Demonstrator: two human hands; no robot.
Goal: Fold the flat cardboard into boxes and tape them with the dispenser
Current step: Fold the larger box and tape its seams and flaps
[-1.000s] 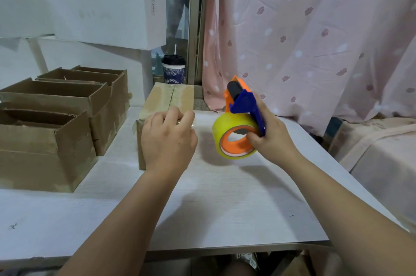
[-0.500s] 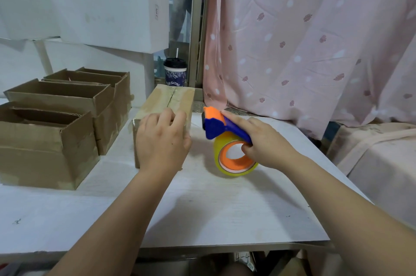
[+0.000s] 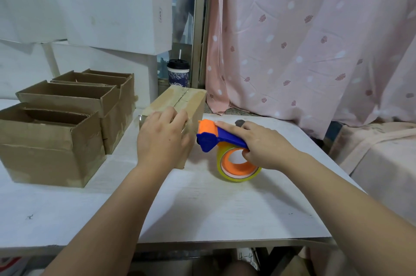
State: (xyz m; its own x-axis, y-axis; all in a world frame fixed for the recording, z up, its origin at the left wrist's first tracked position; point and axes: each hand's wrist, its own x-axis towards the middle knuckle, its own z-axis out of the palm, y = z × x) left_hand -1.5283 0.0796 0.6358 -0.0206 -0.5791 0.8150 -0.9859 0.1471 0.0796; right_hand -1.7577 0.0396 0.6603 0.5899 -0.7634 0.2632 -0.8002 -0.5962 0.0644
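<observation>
Head view looks down at a white desk (image 3: 202, 208) with one closed brown box (image 3: 180, 100) near the middle. The left hand (image 3: 164, 138) sits on the near end of the box, with its fingers bent over the top edge to hold it. The right hand (image 3: 265, 145) grips the blue handle of the tape dispenser (image 3: 213, 138), with one finger straight along the top. The yellow tape roll (image 3: 238, 167) under it rests on the desk. The two hands are apart, side by side. The box lies just to the left of the dispenser, and the orange front of the dispenser points at the right side of the box, very close to it. I cannot tell if they touch. The long way of the box runs away from the person, toward a cup (image 3: 178, 73) at the back. A line where the two flaps meet runs the same way down the top. So the tape would likely have to go up onto the top and along that line, I think, and the right hand is the one to do it. The box looks plain and a bit worn, with shiny tape showing on parts of the top and near corner. More open boxes (image 3: 51, 140) stand to the left, and a pink curtain (image 3: 315, 39) hangs behind
</observation>
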